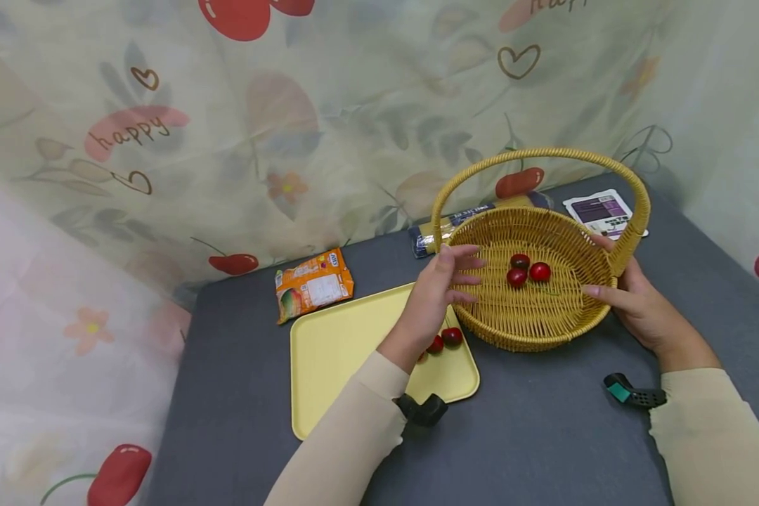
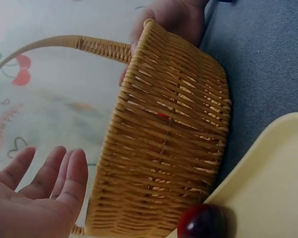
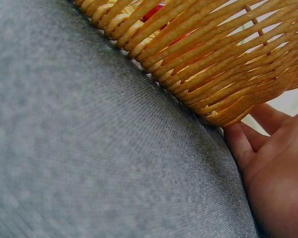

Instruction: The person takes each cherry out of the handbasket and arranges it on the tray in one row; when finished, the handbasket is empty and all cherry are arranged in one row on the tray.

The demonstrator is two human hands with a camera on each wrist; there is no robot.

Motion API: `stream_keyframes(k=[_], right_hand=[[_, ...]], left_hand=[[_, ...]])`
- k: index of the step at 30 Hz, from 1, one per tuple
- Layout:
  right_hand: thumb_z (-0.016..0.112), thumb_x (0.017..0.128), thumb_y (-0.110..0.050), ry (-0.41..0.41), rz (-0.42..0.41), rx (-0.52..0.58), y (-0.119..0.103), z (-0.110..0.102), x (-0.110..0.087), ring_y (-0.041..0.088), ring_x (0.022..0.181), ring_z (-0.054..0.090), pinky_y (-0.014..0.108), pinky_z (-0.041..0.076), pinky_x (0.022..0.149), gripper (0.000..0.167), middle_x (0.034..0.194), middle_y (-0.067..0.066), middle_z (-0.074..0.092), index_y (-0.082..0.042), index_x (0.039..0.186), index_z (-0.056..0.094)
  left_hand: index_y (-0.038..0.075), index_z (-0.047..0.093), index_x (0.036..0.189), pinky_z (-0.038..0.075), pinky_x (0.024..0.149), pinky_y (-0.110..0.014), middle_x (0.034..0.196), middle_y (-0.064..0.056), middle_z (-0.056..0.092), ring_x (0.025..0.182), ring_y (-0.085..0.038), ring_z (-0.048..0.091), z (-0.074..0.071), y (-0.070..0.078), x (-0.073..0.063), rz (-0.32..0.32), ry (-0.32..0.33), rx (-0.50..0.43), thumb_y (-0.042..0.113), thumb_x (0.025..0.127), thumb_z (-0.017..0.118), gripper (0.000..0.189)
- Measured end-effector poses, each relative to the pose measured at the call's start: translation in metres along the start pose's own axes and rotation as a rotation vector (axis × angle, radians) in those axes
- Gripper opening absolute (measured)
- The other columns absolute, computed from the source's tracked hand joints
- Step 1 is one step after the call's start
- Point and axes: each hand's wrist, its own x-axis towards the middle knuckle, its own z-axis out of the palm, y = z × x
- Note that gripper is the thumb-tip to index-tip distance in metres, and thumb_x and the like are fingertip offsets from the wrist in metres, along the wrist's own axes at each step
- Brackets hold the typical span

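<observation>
A round woven wicker basket [image 1: 520, 343] with a tall arched handle [image 1: 547, 152] stands on the right of the table. Inside it lie three dark red cherries [image 1: 540, 272]. My right hand [image 1: 648, 316] grips the basket's right side, thumb over the rim and fingers along the outer wall. At the left rim, my left hand [image 1: 431, 289] has its fingers loosely extended; in the left wrist view they are beside the wicker wall [image 2: 159, 139] without curling round it. Several more cherries [image 1: 452, 337] lie on the yellow tray [image 1: 329, 365], partly hidden by my left wrist.
An orange snack packet [image 1: 314, 283] lies behind the tray. Behind the basket are a long clear-and-blue package [image 1: 425, 239] and a white and purple packet [image 1: 601, 212]. A printed curtain [image 1: 354, 140] hangs along the back of the grey table [image 1: 228, 393].
</observation>
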Motion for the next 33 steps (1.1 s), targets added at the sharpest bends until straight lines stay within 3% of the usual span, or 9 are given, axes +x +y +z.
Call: stream_keyframes(k=[3,6,10,15,18,22,28,33], right_hand=[[0.051,0.103,0.016,0.004,0.002,-0.003,-0.001,0.0,0.0,0.025,0.14,0.044,0.022,0.049,0.102,0.082,0.162,0.019,0.03,-0.017,0.172,0.022],[0.052,0.103,0.016,0.007,0.0,-0.005,-0.001,0.001,0.0,0.024,0.141,0.045,0.022,0.049,0.101,0.082,0.163,0.018,0.031,-0.017,0.172,0.023],[0.053,0.103,0.016,0.002,0.0,-0.002,0.0,0.002,0.001,0.022,0.14,0.047,0.023,0.051,0.1,0.082,0.162,0.017,0.034,-0.018,0.172,0.024],[0.053,0.102,0.017,0.004,0.0,-0.007,0.002,0.003,0.001,0.022,0.139,0.047,0.022,0.05,0.101,0.083,0.161,0.015,0.035,-0.021,0.171,0.026],[0.053,0.102,0.017,0.003,-0.01,-0.009,0.001,0.003,0.001,0.023,0.139,0.045,0.021,0.049,0.1,0.084,0.161,0.016,0.033,-0.021,0.172,0.025],[0.053,0.102,0.017,0.0,-0.008,-0.013,0.0,0.003,0.003,0.023,0.14,0.045,0.022,0.05,0.1,0.084,0.162,0.015,0.032,-0.021,0.172,0.025],[0.053,0.102,0.018,0.002,-0.032,0.0,-0.001,0.001,0.001,0.019,0.136,0.05,0.021,0.05,0.099,0.083,0.158,0.014,0.038,-0.019,0.171,0.027],[0.053,0.102,0.018,0.011,-0.034,-0.004,0.002,0.0,-0.001,0.018,0.136,0.051,0.021,0.05,0.099,0.082,0.158,0.013,0.04,-0.019,0.171,0.028]], left_hand=[[0.008,0.056,0.156,0.06,0.093,-0.042,0.143,-0.014,0.065,0.119,-0.024,0.067,0.006,-0.001,0.011,-0.038,-0.004,-0.022,0.065,0.115,0.021,0.078],[0.008,0.056,0.156,0.06,0.092,-0.04,0.143,-0.015,0.065,0.121,-0.028,0.067,0.012,-0.004,0.022,-0.076,-0.011,-0.03,0.062,0.116,0.02,0.076],[0.009,0.055,0.157,0.059,0.092,-0.037,0.145,-0.017,0.063,0.125,-0.035,0.066,0.017,-0.007,0.036,-0.104,-0.033,0.038,0.063,0.116,0.02,0.076],[0.011,0.058,0.154,0.06,0.093,-0.042,0.14,-0.006,0.067,0.124,-0.038,0.065,0.022,-0.011,0.053,-0.124,-0.047,0.115,0.063,0.116,0.023,0.074],[0.015,0.061,0.152,0.059,0.093,-0.044,0.136,-0.001,0.068,0.12,-0.033,0.067,0.026,-0.015,0.061,-0.162,-0.048,0.149,0.065,0.115,0.028,0.071],[0.022,0.063,0.152,0.055,0.098,-0.04,0.136,0.002,0.068,0.118,-0.021,0.066,0.031,-0.02,0.064,-0.206,-0.054,0.275,0.068,0.113,0.032,0.068],[0.026,0.061,0.158,0.038,0.118,-0.035,0.149,0.012,0.062,0.142,-0.006,0.05,0.04,-0.025,0.068,-0.212,-0.114,0.453,0.072,0.11,0.034,0.071],[0.022,0.074,0.139,0.047,0.099,-0.027,0.124,0.011,0.07,0.116,-0.006,0.06,0.048,-0.031,0.071,-0.192,-0.207,0.635,0.058,0.114,0.047,0.052]])
